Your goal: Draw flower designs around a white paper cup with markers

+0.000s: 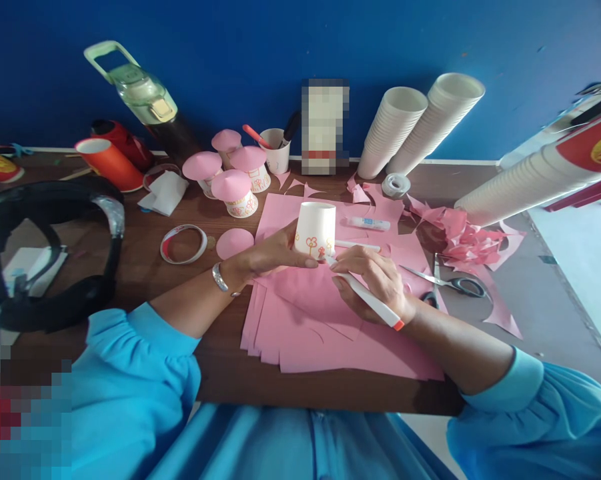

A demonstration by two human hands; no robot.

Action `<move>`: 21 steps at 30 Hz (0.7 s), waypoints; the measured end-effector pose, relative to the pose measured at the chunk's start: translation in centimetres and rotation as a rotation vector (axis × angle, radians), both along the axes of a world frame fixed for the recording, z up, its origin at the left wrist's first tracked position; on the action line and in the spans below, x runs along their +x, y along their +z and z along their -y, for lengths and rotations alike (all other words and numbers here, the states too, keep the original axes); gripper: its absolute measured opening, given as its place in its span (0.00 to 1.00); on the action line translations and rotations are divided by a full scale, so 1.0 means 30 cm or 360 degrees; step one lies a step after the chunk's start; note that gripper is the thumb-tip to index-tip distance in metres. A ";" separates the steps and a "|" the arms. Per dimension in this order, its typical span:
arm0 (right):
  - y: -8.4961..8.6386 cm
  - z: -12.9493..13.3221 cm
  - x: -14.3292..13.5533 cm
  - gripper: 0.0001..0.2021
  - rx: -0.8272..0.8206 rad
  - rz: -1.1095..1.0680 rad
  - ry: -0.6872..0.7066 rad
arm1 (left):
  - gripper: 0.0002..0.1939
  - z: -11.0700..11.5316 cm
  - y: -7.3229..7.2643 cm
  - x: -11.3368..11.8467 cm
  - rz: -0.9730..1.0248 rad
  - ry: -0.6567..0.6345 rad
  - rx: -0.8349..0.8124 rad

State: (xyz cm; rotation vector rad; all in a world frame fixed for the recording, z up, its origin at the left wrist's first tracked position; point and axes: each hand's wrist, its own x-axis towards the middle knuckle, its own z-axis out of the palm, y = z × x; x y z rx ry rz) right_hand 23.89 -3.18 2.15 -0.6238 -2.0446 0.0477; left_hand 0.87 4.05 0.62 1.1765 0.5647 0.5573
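Note:
A white paper cup (316,225), upside down, is held by my left hand (279,252), thumb along its lower edge. Orange flower drawings show on its side. My right hand (373,280) grips a white marker (375,301) with an orange end cap, its tip touching the cup near the lower rim. Below both hands lie stacked pink paper sheets (290,330). A glue stick (368,223) and another white pen (359,246) rest on the pink paper behind my right hand.
Several decorated cups with pink cone tops (231,186) stand at back left, near a tape roll (183,244) and tall bottle (147,97). Scissors (450,282) and pink scraps (467,240) lie right. Stacked white cups (393,127) stand behind, against the blue wall.

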 end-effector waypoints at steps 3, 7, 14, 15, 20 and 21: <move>-0.001 0.000 -0.001 0.12 -0.0004 -0.0006 0.0011 | 0.45 -0.001 -0.002 -0.001 -0.0010 0.0001 0.0001; 0.001 0.004 -0.004 0.13 -0.0029 -0.0001 0.0022 | 0.46 -0.002 -0.005 0.002 -0.0013 0.0004 -0.0015; 0.013 0.010 -0.007 0.12 -0.0042 0.0019 0.0030 | 0.43 -0.006 -0.011 0.007 0.0031 0.0005 0.0000; 0.013 0.011 -0.007 0.13 -0.0048 0.0016 0.0034 | 0.43 -0.007 -0.013 0.009 0.0039 0.0001 0.0000; 0.014 0.010 -0.006 0.12 -0.0077 0.0010 0.0053 | 0.45 -0.008 -0.026 0.008 0.0042 0.0004 -0.0005; 0.014 0.010 -0.005 0.11 -0.0075 0.0002 0.0062 | 0.45 -0.008 -0.028 0.007 0.0045 0.0007 -0.0003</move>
